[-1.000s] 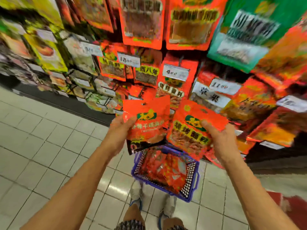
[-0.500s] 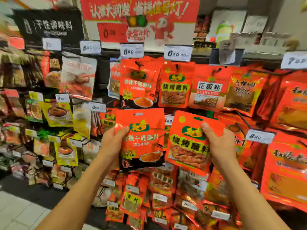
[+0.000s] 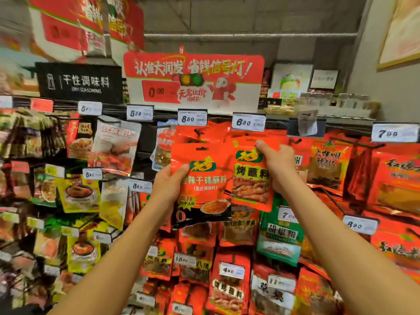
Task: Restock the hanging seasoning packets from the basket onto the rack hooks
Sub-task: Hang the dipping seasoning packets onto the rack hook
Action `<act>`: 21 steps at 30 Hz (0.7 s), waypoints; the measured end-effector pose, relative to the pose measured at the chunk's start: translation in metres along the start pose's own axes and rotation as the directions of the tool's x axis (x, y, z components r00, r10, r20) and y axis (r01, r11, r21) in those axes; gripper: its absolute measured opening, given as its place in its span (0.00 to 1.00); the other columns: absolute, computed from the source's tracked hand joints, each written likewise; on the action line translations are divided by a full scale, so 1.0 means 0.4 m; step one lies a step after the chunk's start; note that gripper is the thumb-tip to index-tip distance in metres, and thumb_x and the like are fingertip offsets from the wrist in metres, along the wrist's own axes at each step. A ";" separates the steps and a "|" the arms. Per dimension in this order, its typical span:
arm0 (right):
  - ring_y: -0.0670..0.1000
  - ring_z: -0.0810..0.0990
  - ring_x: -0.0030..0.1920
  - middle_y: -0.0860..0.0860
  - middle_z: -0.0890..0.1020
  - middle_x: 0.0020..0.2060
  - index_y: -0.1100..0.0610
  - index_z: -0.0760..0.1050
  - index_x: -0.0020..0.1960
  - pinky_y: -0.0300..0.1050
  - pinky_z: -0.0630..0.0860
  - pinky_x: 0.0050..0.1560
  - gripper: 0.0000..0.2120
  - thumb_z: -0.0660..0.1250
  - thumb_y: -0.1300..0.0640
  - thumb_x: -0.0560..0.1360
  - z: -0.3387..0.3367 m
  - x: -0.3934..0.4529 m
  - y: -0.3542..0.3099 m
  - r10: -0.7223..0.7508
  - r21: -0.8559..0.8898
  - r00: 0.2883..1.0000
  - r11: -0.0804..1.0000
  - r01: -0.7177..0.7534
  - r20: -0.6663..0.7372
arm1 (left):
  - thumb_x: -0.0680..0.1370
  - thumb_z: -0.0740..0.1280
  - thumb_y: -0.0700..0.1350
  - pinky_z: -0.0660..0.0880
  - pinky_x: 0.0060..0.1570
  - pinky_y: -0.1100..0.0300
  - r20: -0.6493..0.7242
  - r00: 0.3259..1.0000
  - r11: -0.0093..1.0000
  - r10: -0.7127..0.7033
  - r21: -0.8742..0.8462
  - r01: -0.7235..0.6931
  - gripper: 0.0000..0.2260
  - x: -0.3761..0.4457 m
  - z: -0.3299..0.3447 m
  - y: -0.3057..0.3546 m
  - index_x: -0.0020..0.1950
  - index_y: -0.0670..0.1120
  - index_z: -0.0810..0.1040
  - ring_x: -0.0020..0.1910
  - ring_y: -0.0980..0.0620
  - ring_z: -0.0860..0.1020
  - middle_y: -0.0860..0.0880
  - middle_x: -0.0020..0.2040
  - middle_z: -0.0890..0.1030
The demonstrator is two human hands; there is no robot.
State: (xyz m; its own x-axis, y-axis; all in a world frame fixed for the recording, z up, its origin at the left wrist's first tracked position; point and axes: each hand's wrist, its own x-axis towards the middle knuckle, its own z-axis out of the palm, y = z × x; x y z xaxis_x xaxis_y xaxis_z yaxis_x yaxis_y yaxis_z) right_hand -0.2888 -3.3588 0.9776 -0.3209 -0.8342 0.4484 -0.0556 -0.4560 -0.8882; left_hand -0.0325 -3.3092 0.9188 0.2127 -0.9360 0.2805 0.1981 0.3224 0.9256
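Crowded seasoning rack (image 3: 341, 133). Left hand (image 3: 169, 185) grips dip packet (image 3: 202, 178), right hand (image 3: 276, 164) pinches barbecue packet (image 3: 251, 178) by the 6.80 tag (image 3: 248, 122). Hook seems hidden; hole could miss, packet drops or lands on wrong peg.

L hand (image 3: 169, 185) & R hand (image 3: 276, 165) each grip a red packet at rack (image 3: 250, 111).

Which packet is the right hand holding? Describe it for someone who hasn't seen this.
Start at the red banner above the rack, then drop to the 6.80 price tag. Just below, the right hand grips a red packet with a yellow title band; its left neighbour is black-bottomed.
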 end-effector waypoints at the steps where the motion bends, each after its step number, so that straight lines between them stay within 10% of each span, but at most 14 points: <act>1: 0.52 0.85 0.38 0.49 0.86 0.35 0.54 0.79 0.35 0.53 0.80 0.45 0.11 0.75 0.52 0.73 0.009 0.016 -0.002 0.029 0.016 1.000 0.999 -0.029 0.001 | 0.81 0.68 0.46 0.82 0.53 0.42 0.003 1.000 1.000 0.002 0.000 -0.002 0.05 0.006 0.001 0.004 0.54 0.47 0.82 0.47 0.43 0.86 0.44 0.49 0.87; 12: 0.60 0.86 0.45 0.52 0.87 0.38 0.55 0.83 0.40 0.64 0.82 0.51 0.05 0.73 0.54 0.69 0.049 0.088 0.018 0.076 -0.069 0.995 0.994 -0.080 -0.061 | 0.82 0.67 0.46 0.82 0.51 0.44 0.041 0.999 0.999 0.025 0.043 -0.027 0.05 0.053 -0.008 0.010 0.54 0.47 0.81 0.48 0.41 0.86 0.44 0.49 0.87; 21: 0.52 0.85 0.38 0.48 0.86 0.33 0.52 0.83 0.38 0.49 0.80 0.39 0.04 0.75 0.52 0.68 0.066 0.138 0.049 0.076 -0.091 0.991 0.992 -0.086 -0.106 | 0.82 0.66 0.46 0.82 0.37 0.58 0.083 0.994 0.997 0.065 0.030 -0.068 0.05 0.089 0.004 0.017 0.54 0.46 0.81 0.41 0.50 0.86 0.49 0.44 0.88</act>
State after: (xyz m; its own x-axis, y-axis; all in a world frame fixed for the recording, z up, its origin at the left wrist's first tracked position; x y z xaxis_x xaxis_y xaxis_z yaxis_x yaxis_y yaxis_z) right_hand -0.2826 -3.4220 0.9876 -0.4230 -0.8287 0.3666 -0.1137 -0.3528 -0.9288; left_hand -0.0251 -3.3407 0.9354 0.1445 -0.9216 0.3603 0.1544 0.3806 0.9117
